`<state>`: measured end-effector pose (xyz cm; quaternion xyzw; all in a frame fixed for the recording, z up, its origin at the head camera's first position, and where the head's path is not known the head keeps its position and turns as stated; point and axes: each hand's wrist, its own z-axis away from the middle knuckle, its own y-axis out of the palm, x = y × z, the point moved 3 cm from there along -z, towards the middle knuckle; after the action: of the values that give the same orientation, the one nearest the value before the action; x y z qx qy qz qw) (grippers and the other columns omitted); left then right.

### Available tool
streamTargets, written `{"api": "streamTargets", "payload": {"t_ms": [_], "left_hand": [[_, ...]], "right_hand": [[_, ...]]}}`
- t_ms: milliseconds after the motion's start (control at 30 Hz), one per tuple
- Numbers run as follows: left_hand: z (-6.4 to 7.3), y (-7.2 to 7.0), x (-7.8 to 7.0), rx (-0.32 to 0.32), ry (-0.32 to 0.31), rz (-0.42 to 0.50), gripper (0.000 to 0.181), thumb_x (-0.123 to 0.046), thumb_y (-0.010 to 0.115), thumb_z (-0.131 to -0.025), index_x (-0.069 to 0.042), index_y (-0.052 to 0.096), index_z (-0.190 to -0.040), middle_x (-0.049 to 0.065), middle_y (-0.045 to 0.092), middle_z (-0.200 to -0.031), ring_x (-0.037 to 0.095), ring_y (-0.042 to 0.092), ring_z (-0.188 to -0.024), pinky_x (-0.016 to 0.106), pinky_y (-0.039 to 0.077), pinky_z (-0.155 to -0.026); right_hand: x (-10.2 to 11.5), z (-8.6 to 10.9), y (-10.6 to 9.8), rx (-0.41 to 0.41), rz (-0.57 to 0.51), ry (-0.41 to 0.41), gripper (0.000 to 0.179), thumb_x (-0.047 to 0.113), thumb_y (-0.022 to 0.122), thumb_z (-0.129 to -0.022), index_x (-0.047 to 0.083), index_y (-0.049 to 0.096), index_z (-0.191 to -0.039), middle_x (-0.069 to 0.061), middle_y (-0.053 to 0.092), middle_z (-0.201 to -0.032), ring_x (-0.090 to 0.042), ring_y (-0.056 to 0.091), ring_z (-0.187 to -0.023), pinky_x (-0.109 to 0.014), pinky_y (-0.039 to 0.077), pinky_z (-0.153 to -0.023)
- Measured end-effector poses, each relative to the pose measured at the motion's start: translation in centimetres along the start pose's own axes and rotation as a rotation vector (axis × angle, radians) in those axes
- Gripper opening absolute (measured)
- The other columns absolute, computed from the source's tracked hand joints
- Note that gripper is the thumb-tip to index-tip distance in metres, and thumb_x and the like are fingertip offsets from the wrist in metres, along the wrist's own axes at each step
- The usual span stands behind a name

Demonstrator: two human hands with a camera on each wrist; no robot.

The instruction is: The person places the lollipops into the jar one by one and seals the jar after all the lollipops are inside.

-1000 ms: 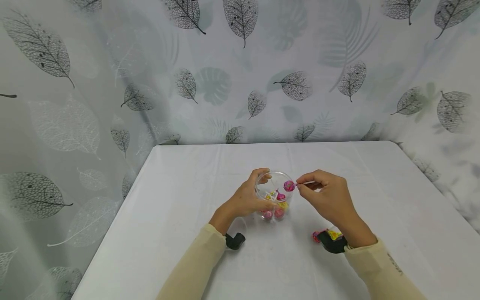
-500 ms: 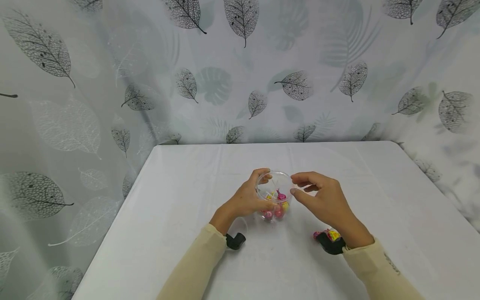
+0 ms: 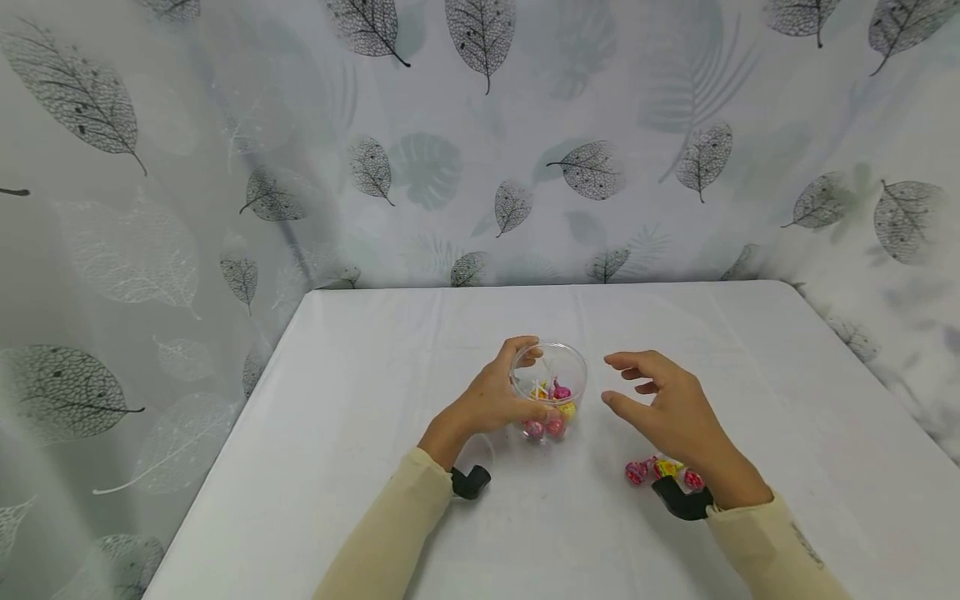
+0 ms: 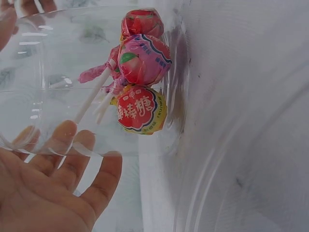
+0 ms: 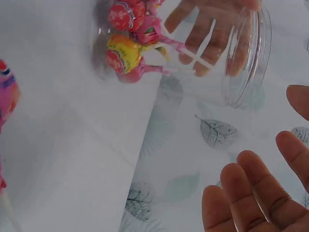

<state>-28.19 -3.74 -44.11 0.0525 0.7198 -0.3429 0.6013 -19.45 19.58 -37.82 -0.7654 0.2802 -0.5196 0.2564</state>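
L hand (image 3: 491,392) is wrapped round a clear jar (image 5: 210,89), thumb on the near side, fingers behind. Jar's upright on the white worktop (image 3: 390,358), mouth up. Approx. centre of head view. Wrapped lollipops (image 4: 144,60) sit inside, pink, red & yellow, heads at the bottom, white sticks (image 4: 91,101) angled up twd the mouth. R hand (image 3: 663,404) is well open, thumb & fingers apart, holding nothing, just to the R of the jar, not touching it. Loose lollipops (image 3: 636,472) lie on the worktop nr the R wrist, partly behind its black mount (image 3: 681,502). Leaf-print cloth (image 3: 480,125) at back.
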Motion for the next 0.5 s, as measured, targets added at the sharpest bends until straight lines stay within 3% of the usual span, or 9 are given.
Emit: {"api": "streamTargets", "payload": {"t_ms": [233, 500], "left_hand": [[0.1, 0.2, 0.1, -0.015, -0.008, -0.010, 0.107, -0.034, 0.096, -0.076, -0.034, 0.028, -0.158, 0.000, 0.048, -0.160, 0.016, 0.042, -0.148, 0.057, 0.034, -0.118], [0.0, 0.2, 0.1, -0.010, -0.011, -0.009, 0.107, -0.037, 0.095, -0.076, -0.031, 0.028, -0.159, -0.007, 0.048, -0.158, 0.014, 0.041, -0.148, 0.056, 0.032, -0.119]], "right_hand": [[-2.4, 1.2, -1.1, -0.049, 0.017, 0.011, 0.036, 0.009, 0.080, -0.091, 0.007, 0.071, -0.126, -0.010, 0.072, -0.122, -0.025, 0.064, -0.106, -0.018, 0.051, -0.084], [-4.9, 2.5, -2.1, -0.017, 0.067, 0.067, 0.035, 0.007, 0.077, -0.091, 0.006, 0.071, -0.125, -0.012, 0.072, -0.122, -0.030, 0.066, -0.105, -0.024, 0.053, -0.082]]}}
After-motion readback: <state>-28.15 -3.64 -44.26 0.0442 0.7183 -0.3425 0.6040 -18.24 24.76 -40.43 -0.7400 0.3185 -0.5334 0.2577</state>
